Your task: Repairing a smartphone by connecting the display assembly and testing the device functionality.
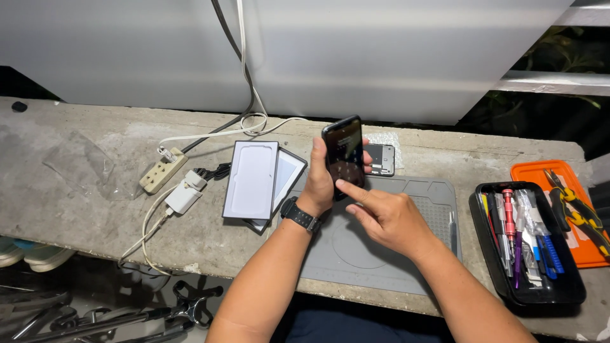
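My left hand [318, 184] holds a black smartphone [344, 149] upright above the grey work mat [381, 248], thumb along its left edge. The screen is lit dimly with a keypad-like pattern. My right hand [384, 216] points its index finger at the lower part of the screen, the fingertip touching it. A black watch sits on my left wrist [300, 216].
Behind the phone lies a small dark phone part [381, 159]. Two white flat boxes [254, 181] lie left of the mat, with a power strip [163, 170], a white charger [184, 194] and cables. At right stand a black tool tray [527, 248] and an orange tray with pliers [572, 209].
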